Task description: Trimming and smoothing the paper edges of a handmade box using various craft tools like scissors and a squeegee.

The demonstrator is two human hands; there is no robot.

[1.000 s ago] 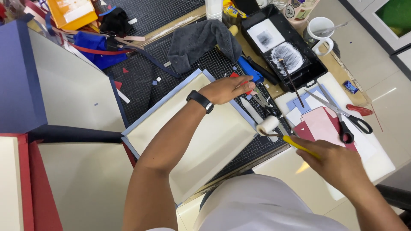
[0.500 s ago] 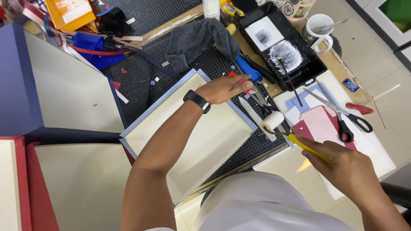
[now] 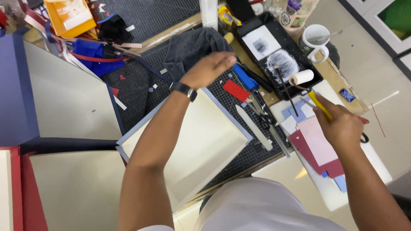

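1. While the right hand (image 3: 340, 126) grips the roller (image 3: 302, 78) by its yellow handle, the roller head sits at eleven o'clock, over the black tray (image 3: 257, 25).
2. The left hand (image 3: 207, 69) hovers flat, fingers together, holding nothing, at twelve o'clock of the cream board (image 3: 201, 145).

The left hand (image 3: 208, 69) is motion-blurred. The right hand (image 3: 340, 126) hides most of the roller's yellow handle (image 3: 319, 104). Picture edges crop the red board (image 3: 15, 192).

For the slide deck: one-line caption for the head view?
Right hand holds a yellow-handled roller near the black tray; left hand hovers above the cream board.
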